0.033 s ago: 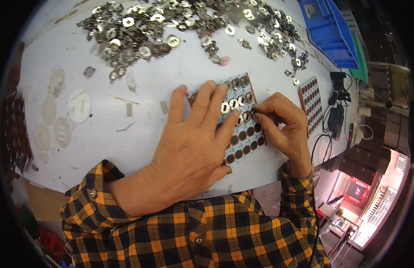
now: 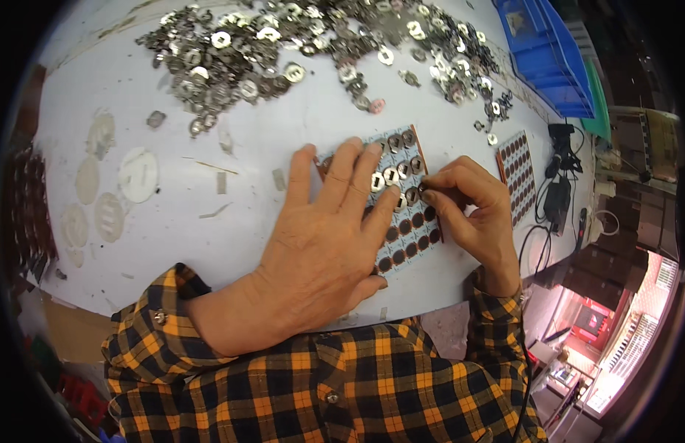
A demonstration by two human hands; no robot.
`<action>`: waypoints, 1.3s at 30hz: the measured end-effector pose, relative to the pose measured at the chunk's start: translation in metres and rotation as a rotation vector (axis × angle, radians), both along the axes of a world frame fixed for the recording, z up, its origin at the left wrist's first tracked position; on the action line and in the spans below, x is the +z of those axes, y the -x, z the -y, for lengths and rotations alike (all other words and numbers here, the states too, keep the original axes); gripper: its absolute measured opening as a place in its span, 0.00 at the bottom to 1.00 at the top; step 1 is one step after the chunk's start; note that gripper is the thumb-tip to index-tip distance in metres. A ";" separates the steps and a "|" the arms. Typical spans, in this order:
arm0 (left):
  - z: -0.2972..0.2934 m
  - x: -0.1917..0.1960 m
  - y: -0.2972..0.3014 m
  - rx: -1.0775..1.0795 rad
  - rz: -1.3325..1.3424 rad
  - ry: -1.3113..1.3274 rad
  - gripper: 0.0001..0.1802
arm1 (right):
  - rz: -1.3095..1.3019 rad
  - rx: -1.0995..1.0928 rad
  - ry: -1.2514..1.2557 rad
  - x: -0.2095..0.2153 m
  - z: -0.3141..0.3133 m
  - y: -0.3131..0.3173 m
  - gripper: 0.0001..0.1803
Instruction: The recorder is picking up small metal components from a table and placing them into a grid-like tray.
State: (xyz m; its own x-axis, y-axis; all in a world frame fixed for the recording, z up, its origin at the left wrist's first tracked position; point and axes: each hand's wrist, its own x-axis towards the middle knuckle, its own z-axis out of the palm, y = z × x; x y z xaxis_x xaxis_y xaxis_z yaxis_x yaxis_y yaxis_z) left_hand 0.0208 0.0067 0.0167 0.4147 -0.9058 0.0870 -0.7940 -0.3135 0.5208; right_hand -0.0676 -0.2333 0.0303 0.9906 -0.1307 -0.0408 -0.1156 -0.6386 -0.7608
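A light-blue panel [image 2: 395, 156] with brown edges lies on the table, covered in rows of round spots. Its upper rows carry metal discs with slotted centres [image 2: 391, 176], while the lower rows show dark brown circles [image 2: 405, 224]. My left hand [image 2: 313, 229] rests flat over the panel's left side, fingers spread, hiding that part. At the panel's right edge, my right hand [image 2: 471, 207] pinches a small dark metal disc [image 2: 423, 189] between thumb and forefinger, beside the end of a row. The fingertips cover most of that disc.
A big heap of loose metal discs [image 2: 231, 66] spreads across the far side of the white table [image 2: 246, 192]. A second panel [image 2: 516, 177], black cables with an adapter [image 2: 556, 196] and a blue bin [image 2: 545, 59] are on the right. Pale round marks [image 2: 110, 218] dot the left.
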 end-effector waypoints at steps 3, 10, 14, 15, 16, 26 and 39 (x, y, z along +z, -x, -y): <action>-0.003 -0.003 0.005 0.010 0.053 0.001 0.51 | 0.014 0.009 0.113 0.016 -0.009 -0.023 0.11; 0.001 -0.001 0.010 -0.011 0.094 0.021 0.51 | 0.592 0.340 0.504 -0.021 -0.011 -0.130 0.23; -0.003 -0.003 0.008 0.026 0.095 -0.012 0.52 | 0.228 0.373 0.548 -0.005 0.017 -0.137 0.20; -0.004 -0.002 0.009 0.030 0.099 -0.020 0.52 | 0.206 0.256 0.403 0.002 0.024 -0.124 0.17; -0.004 -0.001 0.010 0.025 0.094 -0.009 0.52 | 0.184 0.142 0.257 0.008 0.029 -0.113 0.14; -0.002 0.001 0.006 0.027 0.084 -0.047 0.53 | 0.313 -0.031 0.255 0.014 0.015 -0.056 0.12; 0.000 -0.006 -0.002 0.087 0.095 0.070 0.50 | 0.481 0.305 0.528 -0.025 -0.014 -0.121 0.06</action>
State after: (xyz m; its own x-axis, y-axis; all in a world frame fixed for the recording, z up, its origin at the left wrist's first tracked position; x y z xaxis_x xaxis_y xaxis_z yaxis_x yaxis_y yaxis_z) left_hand 0.0233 0.0071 0.0107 0.4784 -0.8571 0.1908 -0.8120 -0.3491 0.4678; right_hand 0.0538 -0.2192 0.0055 0.8788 0.2677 0.3951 0.3893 -0.8809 -0.2691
